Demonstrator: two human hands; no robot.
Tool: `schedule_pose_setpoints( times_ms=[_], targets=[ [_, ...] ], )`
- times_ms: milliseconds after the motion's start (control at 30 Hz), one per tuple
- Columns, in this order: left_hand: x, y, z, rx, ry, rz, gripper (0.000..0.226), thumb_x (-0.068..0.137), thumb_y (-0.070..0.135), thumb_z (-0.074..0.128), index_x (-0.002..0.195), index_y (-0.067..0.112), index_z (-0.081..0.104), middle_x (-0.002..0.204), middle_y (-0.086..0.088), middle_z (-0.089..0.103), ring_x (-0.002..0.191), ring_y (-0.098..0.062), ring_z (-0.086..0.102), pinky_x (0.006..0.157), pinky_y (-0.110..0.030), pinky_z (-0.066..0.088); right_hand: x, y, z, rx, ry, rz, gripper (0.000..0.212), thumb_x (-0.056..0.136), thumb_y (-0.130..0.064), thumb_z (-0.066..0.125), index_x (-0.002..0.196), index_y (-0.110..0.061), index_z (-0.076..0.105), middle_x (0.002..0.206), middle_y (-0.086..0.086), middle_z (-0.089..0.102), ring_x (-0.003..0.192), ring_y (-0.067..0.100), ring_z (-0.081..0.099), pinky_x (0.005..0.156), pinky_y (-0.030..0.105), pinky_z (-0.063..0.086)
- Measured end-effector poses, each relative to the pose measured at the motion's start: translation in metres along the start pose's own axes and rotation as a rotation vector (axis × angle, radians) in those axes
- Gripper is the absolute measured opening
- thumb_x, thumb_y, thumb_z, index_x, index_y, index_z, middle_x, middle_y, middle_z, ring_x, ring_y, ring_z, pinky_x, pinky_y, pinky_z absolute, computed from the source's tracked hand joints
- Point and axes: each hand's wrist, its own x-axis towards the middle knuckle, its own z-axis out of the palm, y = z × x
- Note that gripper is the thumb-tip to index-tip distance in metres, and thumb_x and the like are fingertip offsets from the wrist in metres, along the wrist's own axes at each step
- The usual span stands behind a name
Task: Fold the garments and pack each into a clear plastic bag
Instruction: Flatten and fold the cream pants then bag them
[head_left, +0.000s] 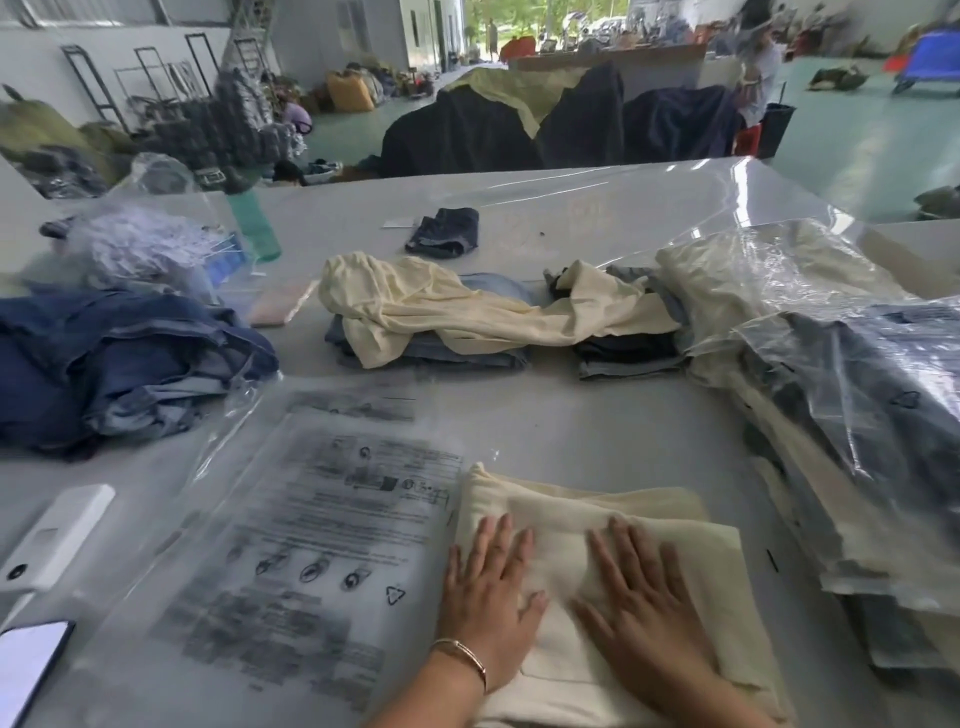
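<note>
A folded cream garment (691, 561) lies on the grey table near the front edge. My left hand (491, 597) and my right hand (641, 592) both press flat on it with straight fingers, side by side. Just left of the garment lies a clear plastic bag (291, 530) with black printed text, flat on the table. Behind, an unfolded cream garment (441, 306) is draped over folded denim pieces (431, 353).
A heap of blue denim (119, 364) sits at the left. Stacked bagged garments (831, 415) fill the right side. A phone (26, 665) and a white device (57, 535) lie at the front left. A small denim piece (444, 232) lies farther back.
</note>
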Motion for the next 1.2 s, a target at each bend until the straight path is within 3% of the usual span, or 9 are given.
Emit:
schedule_pose_setpoints(
  times_ms=[67, 233, 433, 567, 733, 833, 967, 1100, 1200],
  targets=[
    [-0.004, -0.017, 0.001, -0.177, 0.044, 0.088, 0.058, 0.098, 0.046, 0.034, 0.152, 0.034, 0.017, 0.154, 0.02, -0.009, 0.145, -0.005, -0.014, 0.12, -0.031, -0.005, 0.004, -0.001, -0.004, 0.011, -0.086, 0.021, 0.08, 0.086, -0.067, 0.022, 0.152, -0.023, 0.028, 0.16, 0.003, 0.006, 0.144, 0.011, -0.021, 0.114, 0.039, -0.008],
    [-0.075, -0.107, -0.025, -0.429, 0.271, -0.073, 0.056, 0.075, -0.008, 0.041, 0.117, 0.02, 0.067, 0.126, 0.016, 0.05, 0.13, 0.0, 0.038, 0.113, -0.012, 0.02, 0.055, 0.007, -0.042, 0.017, -0.137, 0.083, 0.102, 0.072, -0.083, 0.045, 0.152, -0.029, 0.012, 0.162, -0.007, 0.008, 0.148, 0.016, 0.01, 0.119, 0.04, 0.011],
    [-0.161, -0.198, -0.047, -0.26, -0.13, -0.211, 0.051, 0.067, 0.004, 0.049, 0.109, 0.03, 0.06, 0.142, 0.022, 0.032, 0.14, 0.0, 0.023, 0.108, -0.004, 0.014, 0.109, 0.006, -0.048, 0.264, -0.497, 0.031, 0.124, 0.06, -0.048, 0.087, 0.154, -0.022, 0.011, 0.16, 0.004, 0.018, 0.145, 0.021, 0.021, 0.116, 0.032, 0.02],
    [-0.167, -0.2, -0.046, -0.161, -0.218, -0.135, 0.058, 0.067, 0.03, 0.065, 0.122, 0.039, 0.05, 0.156, 0.02, 0.013, 0.145, -0.001, 0.008, 0.113, -0.012, 0.014, 0.123, -0.011, -0.038, 0.198, -0.569, 0.094, 0.104, 0.056, -0.035, 0.092, 0.143, -0.017, 0.038, 0.14, 0.008, 0.046, 0.122, 0.021, 0.048, 0.091, 0.02, 0.038],
    [-0.159, -0.199, -0.045, -0.085, -0.048, -0.08, 0.028, 0.087, 0.045, 0.059, 0.113, 0.036, 0.063, 0.151, 0.019, 0.031, 0.139, 0.001, 0.024, 0.109, -0.013, 0.024, 0.118, -0.029, -0.046, -0.003, -0.471, 0.167, 0.044, 0.046, -0.04, 0.086, 0.081, -0.026, 0.063, 0.079, -0.005, 0.066, 0.07, 0.016, 0.06, 0.05, 0.02, 0.036],
    [-0.155, -0.192, -0.041, -0.023, 0.052, -0.097, 0.027, 0.09, 0.048, 0.051, 0.098, 0.028, 0.066, 0.121, 0.013, 0.051, 0.115, -0.008, 0.049, 0.087, -0.024, 0.047, 0.097, -0.031, -0.062, -0.051, -0.07, 0.172, 0.035, 0.054, -0.039, 0.082, 0.08, -0.025, 0.064, 0.081, 0.001, 0.067, 0.079, 0.025, 0.063, 0.062, 0.026, 0.041],
    [-0.147, -0.175, -0.042, 0.09, 0.171, -0.057, 0.024, 0.073, 0.035, 0.078, 0.063, 0.02, 0.063, 0.069, 0.007, 0.055, 0.06, -0.013, 0.061, 0.042, -0.021, 0.043, 0.068, -0.031, -0.085, -0.009, 0.333, 0.152, 0.031, 0.059, -0.018, 0.082, 0.085, -0.012, 0.065, 0.086, 0.016, 0.062, 0.082, 0.036, 0.059, 0.072, 0.041, 0.041],
    [-0.135, -0.166, -0.042, -0.001, 0.27, -0.263, 0.028, 0.084, 0.03, 0.07, 0.063, 0.013, 0.063, 0.068, -0.004, 0.061, 0.054, -0.029, 0.063, 0.042, -0.032, 0.045, 0.024, -0.058, -0.076, -0.13, 0.09, 0.139, 0.038, 0.085, -0.041, 0.062, 0.115, -0.019, 0.052, 0.121, 0.006, 0.06, 0.12, 0.029, 0.051, 0.107, 0.052, 0.028],
    [-0.132, -0.174, -0.036, -0.041, 0.343, -0.316, 0.033, 0.087, 0.03, 0.063, 0.06, 0.012, 0.06, 0.065, -0.005, 0.061, 0.054, -0.03, 0.062, 0.041, -0.033, 0.043, -0.009, -0.085, -0.046, -0.126, -0.264, 0.144, 0.104, 0.077, -0.082, 0.036, 0.149, -0.011, 0.01, 0.158, 0.007, 0.018, 0.148, 0.023, 0.008, 0.117, 0.057, 0.002]
  ],
)
